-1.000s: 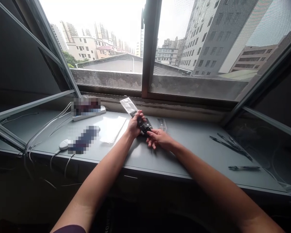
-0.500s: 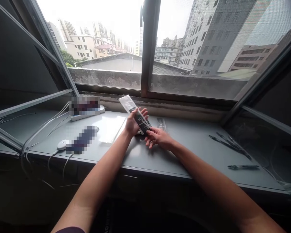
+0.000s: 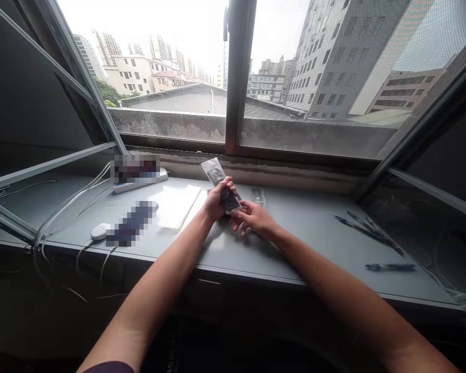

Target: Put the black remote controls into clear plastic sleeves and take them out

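A slim clear plastic packet (image 3: 213,172) with a dark flat item inside is held up at a tilt above the table. My left hand (image 3: 216,201) is wrapped round its middle, thumb on top. At the packet's lower end, my right hand (image 3: 256,217) pinches the edge between thumb and forefinger, its other fingers loosely curled. A second clear packet (image 3: 258,196) lies on the table just behind my right hand. Part of something dark shows under my left hand, too hidden to name. Left of my hands lie white translucent sheets or sleeves (image 3: 180,207).
To the left are a white power strip (image 3: 159,176), white cables (image 3: 73,199), a round white charger (image 3: 99,232) and a pixelated item (image 3: 134,225). Several dark pen-like items (image 3: 367,230) and one pen (image 3: 390,268) lie right. A window frame (image 3: 236,103) rises behind the table.
The packet has slid down through my hands and now stands steeper, its inner item nearer the top end. My left fingers have closed round it. My right hand stays at the lower end.
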`<state>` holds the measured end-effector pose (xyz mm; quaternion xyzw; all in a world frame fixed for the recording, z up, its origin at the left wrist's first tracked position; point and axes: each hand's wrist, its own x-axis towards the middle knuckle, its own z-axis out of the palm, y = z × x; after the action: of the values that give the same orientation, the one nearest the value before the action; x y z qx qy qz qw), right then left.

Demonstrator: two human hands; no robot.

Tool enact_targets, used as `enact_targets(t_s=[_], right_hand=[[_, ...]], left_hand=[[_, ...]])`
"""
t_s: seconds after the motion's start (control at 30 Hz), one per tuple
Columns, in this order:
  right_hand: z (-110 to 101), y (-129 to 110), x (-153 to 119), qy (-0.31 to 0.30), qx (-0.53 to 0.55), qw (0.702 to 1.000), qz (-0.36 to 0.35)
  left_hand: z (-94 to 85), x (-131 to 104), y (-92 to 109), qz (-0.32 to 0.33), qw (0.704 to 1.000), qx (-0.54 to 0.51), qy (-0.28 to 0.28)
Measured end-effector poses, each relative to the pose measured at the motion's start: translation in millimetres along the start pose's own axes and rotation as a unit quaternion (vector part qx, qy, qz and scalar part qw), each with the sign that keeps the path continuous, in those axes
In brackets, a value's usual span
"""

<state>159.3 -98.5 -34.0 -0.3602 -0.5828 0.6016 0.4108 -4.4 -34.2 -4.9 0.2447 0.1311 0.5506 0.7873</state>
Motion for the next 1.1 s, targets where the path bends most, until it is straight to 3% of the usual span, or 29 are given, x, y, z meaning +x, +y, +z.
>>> enact_targets(t_s=[0.17, 0.4, 0.67, 0.8, 0.93, 1.1], right_hand=[[-3, -2, -3, 0.015, -0.065, 0.997, -0.026], [1, -3, -7, -0.006, -0.151, 0.988, -0.016], [1, 2, -6, 0.056, -0.142, 0.987, -0.047], [-5, 5, -4, 0.042, -0.157, 0.985, -0.051], [-8, 6, -4, 0.032, -0.163, 0.985, -0.055], [-6, -4, -6, 0.01, -0.096, 0.995, -0.03]], left_hand=[[-2.8, 1, -1, -0.031, 0.999, 0.018, 0.004], [-3.5, 5, 18, 0.061, 0.989, -0.071, 0.117], [4.5, 1, -3, 0.031, 0.998, 0.011, 0.062], [4.7, 0, -8, 0.007, 0.998, 0.028, 0.057], [0.1, 3, 2, 0.02, 0.996, -0.019, 0.089], [-11.2, 8, 24, 0.098, 0.981, -0.101, 0.134]])
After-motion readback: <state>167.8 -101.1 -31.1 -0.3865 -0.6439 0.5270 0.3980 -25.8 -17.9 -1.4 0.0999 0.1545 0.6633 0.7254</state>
